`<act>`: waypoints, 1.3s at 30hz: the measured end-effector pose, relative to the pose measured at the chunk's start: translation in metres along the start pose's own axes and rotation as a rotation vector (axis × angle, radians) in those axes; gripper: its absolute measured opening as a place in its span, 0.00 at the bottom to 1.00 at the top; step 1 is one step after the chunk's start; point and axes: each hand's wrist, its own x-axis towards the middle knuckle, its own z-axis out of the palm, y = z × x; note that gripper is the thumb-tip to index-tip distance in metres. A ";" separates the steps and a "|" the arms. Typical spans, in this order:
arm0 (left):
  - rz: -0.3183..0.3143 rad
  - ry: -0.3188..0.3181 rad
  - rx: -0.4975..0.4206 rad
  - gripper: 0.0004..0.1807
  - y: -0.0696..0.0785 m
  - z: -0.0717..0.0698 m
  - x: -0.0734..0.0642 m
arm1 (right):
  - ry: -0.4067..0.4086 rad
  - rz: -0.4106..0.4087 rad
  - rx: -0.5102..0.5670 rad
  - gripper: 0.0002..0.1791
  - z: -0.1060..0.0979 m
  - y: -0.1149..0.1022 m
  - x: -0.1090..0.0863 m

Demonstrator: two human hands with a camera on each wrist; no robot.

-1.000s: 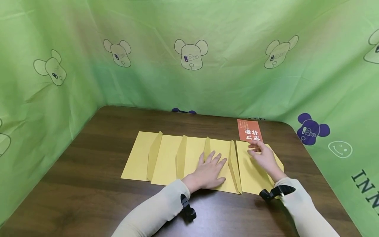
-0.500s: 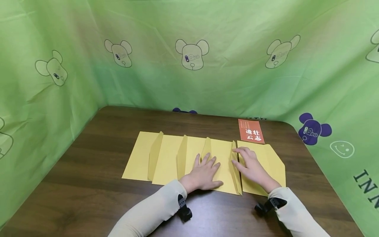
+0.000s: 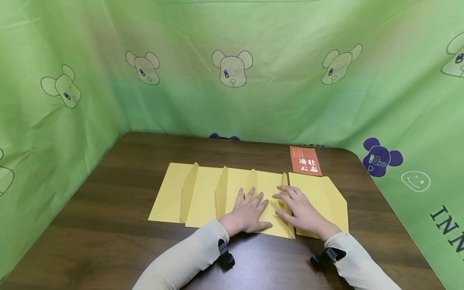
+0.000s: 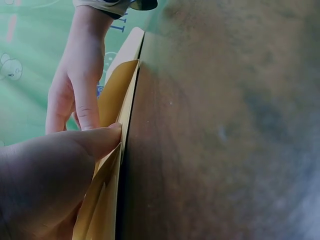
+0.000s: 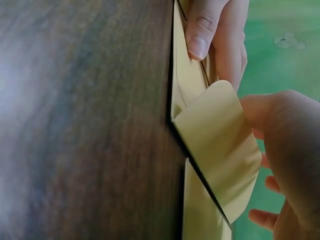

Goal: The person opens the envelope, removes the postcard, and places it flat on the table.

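Observation:
Several yellow envelopes [image 3: 208, 193] lie in an overlapping row, their flaps raised at the right edges. My left hand [image 3: 247, 215] rests on them with its fingers spread, its thumb near the lower edge. Just right of it, my right hand [image 3: 302, 210] is by the raised flap [image 5: 222, 155] of a neighbouring envelope, fingers loosely bent and apart. In the right wrist view its thumb is close behind that flap; whether it touches is unclear. The rightmost envelope [image 3: 313, 187] lies partly under the right hand and wrist, its flap spread to the right.
A red card [image 3: 305, 160] with white characters lies above the rightmost envelope. The dark wooden table [image 3: 90, 241] is backed by a green printed cloth [image 3: 232, 108] on the far side and both flanks.
My right hand has moved left from above the rightmost envelope to the neighbouring envelope's raised flap. The left hand has shifted slightly left, still on the envelopes.

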 end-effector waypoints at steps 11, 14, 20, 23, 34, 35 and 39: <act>-0.009 -0.011 0.010 0.42 0.002 0.001 0.002 | -0.030 -0.041 -0.054 0.15 -0.008 0.003 -0.005; -0.008 -0.011 0.010 0.42 0.002 0.000 0.002 | -0.020 -0.052 -0.079 0.15 -0.012 0.004 -0.007; -0.012 0.000 0.004 0.43 0.001 0.000 0.000 | -0.021 -0.038 -0.084 0.15 -0.020 0.008 -0.011; -0.017 0.000 0.004 0.43 0.000 0.000 0.000 | -0.032 -0.024 -0.089 0.16 -0.023 0.010 -0.013; -0.011 -0.009 0.011 0.42 0.001 -0.001 0.000 | -0.057 -0.007 -0.145 0.18 -0.032 0.015 -0.023; -0.011 -0.010 0.010 0.42 0.001 -0.001 0.000 | -0.054 -0.009 -0.150 0.18 -0.032 0.015 -0.024; -0.005 -0.010 -0.002 0.42 0.002 0.000 0.000 | -0.047 -0.004 -0.157 0.18 -0.033 0.018 -0.028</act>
